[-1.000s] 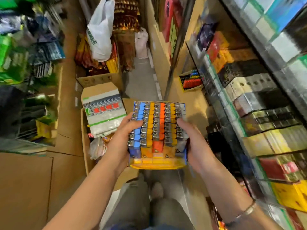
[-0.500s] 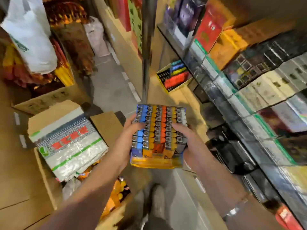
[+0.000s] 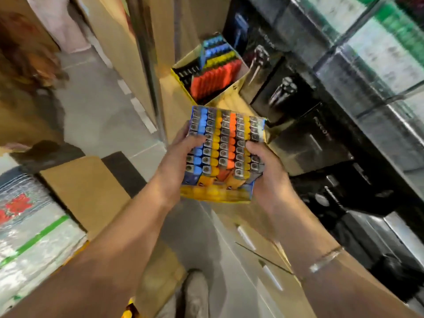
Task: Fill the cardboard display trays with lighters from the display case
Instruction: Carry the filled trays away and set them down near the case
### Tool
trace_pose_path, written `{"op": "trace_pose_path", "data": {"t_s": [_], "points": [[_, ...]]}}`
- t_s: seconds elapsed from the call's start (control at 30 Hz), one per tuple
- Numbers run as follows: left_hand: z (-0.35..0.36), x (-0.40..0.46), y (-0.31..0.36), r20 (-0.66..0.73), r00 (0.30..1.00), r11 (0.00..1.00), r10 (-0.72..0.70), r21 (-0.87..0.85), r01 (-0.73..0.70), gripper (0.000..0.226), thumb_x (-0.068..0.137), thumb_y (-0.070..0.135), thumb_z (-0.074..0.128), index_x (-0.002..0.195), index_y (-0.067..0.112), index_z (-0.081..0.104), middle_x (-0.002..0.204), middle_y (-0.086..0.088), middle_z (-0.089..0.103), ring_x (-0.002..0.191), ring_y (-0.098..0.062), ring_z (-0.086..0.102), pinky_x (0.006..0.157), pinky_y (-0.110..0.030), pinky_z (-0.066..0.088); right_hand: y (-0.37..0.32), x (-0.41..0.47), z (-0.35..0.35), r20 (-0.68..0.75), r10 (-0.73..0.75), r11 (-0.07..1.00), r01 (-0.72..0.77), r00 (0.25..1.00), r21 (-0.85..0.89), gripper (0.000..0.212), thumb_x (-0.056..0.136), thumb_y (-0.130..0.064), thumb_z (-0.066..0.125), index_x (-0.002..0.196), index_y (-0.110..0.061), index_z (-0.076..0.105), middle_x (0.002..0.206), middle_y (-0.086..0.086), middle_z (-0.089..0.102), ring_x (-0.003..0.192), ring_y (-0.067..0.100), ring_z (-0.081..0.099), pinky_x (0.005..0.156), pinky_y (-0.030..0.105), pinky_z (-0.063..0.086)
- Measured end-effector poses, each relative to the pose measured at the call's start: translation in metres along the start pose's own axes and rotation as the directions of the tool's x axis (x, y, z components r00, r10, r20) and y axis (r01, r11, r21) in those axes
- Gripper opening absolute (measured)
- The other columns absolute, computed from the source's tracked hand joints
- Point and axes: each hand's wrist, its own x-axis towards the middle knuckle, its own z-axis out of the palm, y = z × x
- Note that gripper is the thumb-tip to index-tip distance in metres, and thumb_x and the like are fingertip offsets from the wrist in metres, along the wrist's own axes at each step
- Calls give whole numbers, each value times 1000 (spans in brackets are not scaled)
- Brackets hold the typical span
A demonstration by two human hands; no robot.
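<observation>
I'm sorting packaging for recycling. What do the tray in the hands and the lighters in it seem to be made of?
Tray: looks like thin printed cardboard, yellow and blue, slightly glossy, with folded edges; the picture is blurred.
Lighters: coloured bodies in blue, yellow and orange that look like smooth plastic, topped with shiny silver caps, probably metal.

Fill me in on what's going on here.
A person stands in a narrow shop aisle, holding a full tray of lighters in both hands. The left hand grips its left side, the right hand its right side. Beyond it, a second tray with blue, yellow and orange lighters sits on the counter beside dark boxes.
</observation>
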Motion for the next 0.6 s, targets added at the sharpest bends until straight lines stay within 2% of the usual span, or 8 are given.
{"op": "trace_pose_path", "data": {"t_s": [0.13, 0.2, 0.27, 0.33, 0.43, 0.47, 0.53, 0.6], "points": [[-3, 18, -11, -81, 997, 1000, -12, 5, 12, 38, 87, 18, 53, 123, 27, 48, 106, -4, 70, 90, -21, 69, 76, -37, 56, 7, 18, -10, -5, -46, 998, 46, 999, -40, 36, 88, -21, 55, 123, -12, 57, 112, 15, 68, 99, 32, 66, 79, 45, 56], [-4, 24, -14, -148, 989, 999, 3, 49, 4, 26, 86, 18, 56, 109, 24, 49, 100, -3, 69, 82, -19, 69, 73, -35, 55, 10, 25, -12, -25, -88, 996, 88, 996, -25, 35, 88, -18, 55, 123, -14, 57, 113, 14, 67, 100, 32, 66, 85, 49, 53], [-4, 30, -15, -170, 985, 993, 28, 122, -7, 24, 85, 18, 58, 107, 21, 49, 96, -3, 68, 79, -18, 69, 69, -32, 55, 13, 31, -12, -56, -189, 982, 187, 980, -27, 36, 88, -14, 55, 124, -19, 55, 115, 11, 67, 104, 31, 64, 92, 53, 49], [-5, 36, -13, -145, 989, 988, 26, 154, -3, 29, 87, 25, 56, 115, 19, 51, 102, -3, 69, 87, -19, 68, 77, -36, 54, 16, 34, -11, -85, -281, 960, 280, 956, -17, 40, 89, -9, 54, 126, -24, 54, 114, 8, 68, 106, 29, 64, 93, 52, 48], [-15, 37, -11, -18, 1000, 979, -24, 202, 27, 41, 96, 46, 36, 127, 25, 53, 120, -2, 64, 111, -20, 60, 97, -43, 44, 19, 35, -9, -143, -305, 952, 305, 942, -22, 42, 87, -13, 58, 124, -32, 56, 103, -4, 72, 96, 17, 68, 82, 39, 57], [-18, 34, -13, -35, 999, 976, -39, 215, 46, 44, 96, 50, 31, 126, 29, 54, 121, 0, 64, 113, -18, 59, 98, -42, 42, 21, 34, -9, -164, -305, 952, 303, 938, -39, 43, 86, -15, 60, 124, -35, 56, 102, -7, 72, 95, 15, 68, 81, 38, 57], [-22, 21, -27, -269, 960, 981, -78, 149, 121, 36, 94, 47, 36, 115, 31, 59, 113, 2, 67, 105, -15, 63, 93, -38, 46, 23, 34, -8, -186, -307, 952, 303, 933, -49, 49, 85, -16, 61, 129, -36, 52, 109, -5, 70, 101, 17, 66, 90, 44, 53], [-22, 3, -45, -504, 852, 990, -140, -74, 119, 17, 91, 28, 47, 98, 23, 62, 101, -2, 69, 95, -18, 66, 83, -32, 51, 23, 32, -4, -194, -327, 945, 324, 925, -48, 53, 85, -15, 61, 133, -35, 48, 117, 0, 67, 109, 22, 62, 98, 50, 45]]}}
